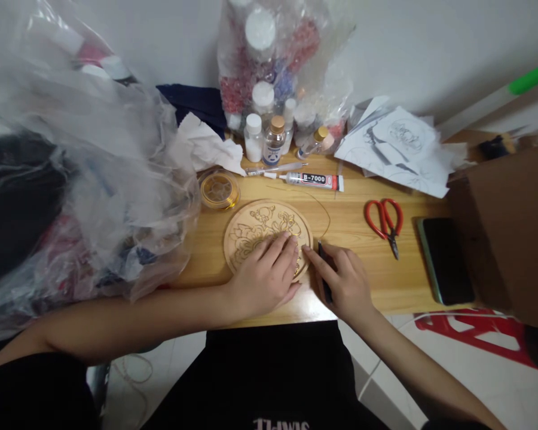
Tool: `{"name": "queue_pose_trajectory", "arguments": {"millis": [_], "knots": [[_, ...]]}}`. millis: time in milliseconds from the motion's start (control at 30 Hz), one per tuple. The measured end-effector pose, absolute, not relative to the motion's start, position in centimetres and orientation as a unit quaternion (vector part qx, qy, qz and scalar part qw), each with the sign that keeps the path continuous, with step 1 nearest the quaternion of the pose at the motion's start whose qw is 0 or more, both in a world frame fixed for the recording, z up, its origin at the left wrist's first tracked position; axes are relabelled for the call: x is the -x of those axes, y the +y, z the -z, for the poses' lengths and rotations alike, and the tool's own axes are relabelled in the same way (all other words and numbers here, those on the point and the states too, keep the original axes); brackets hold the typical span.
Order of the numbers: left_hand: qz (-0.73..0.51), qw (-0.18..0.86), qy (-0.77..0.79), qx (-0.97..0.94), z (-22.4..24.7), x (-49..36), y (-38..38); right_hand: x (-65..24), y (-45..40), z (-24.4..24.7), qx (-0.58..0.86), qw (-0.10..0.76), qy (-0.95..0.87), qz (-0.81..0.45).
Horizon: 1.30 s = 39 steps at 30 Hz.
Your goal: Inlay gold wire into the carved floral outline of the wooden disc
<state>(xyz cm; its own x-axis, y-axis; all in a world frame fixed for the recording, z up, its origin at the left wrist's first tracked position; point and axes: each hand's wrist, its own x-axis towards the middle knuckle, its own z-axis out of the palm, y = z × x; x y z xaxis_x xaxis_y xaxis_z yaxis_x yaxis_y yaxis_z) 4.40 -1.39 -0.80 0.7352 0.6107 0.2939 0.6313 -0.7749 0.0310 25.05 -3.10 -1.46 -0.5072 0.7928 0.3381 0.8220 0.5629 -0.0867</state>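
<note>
A round wooden plaque [233, 243] with a raised floral outline in gold wire lies on the table in front of me. My left hand [269, 272] rests flat on its right part, fingers stretched out and close together, covering some of the pattern. Just right of the plaque, my right hand [347, 280] grips a slim black tool [325, 280], perhaps tweezers, most of it hidden by the fingers. Its index fingertip touches the plaque's right edge. A thin loose wire [328, 216] curves over the table above the right hand.
Behind the plaque are a spool of gold wire [219, 190], a B-7000 glue tube [316, 180], a pen [278, 169] and several bottles [273, 140]. Red-handled pliers [385, 221], a phone [446, 260] and a cardboard box [511, 233] are right. Plastic bags [130, 173] crowd the left.
</note>
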Motion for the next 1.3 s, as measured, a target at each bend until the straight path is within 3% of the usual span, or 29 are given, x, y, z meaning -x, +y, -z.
{"name": "queue_pose_trajectory", "arguments": {"millis": [1300], "knots": [[0.171, 0.051, -0.333, 0.926, 0.84, -4.45, -1.37, -24.98, -3.07, 1.39, 0.459, 0.169, -0.870, 0.059]]}}
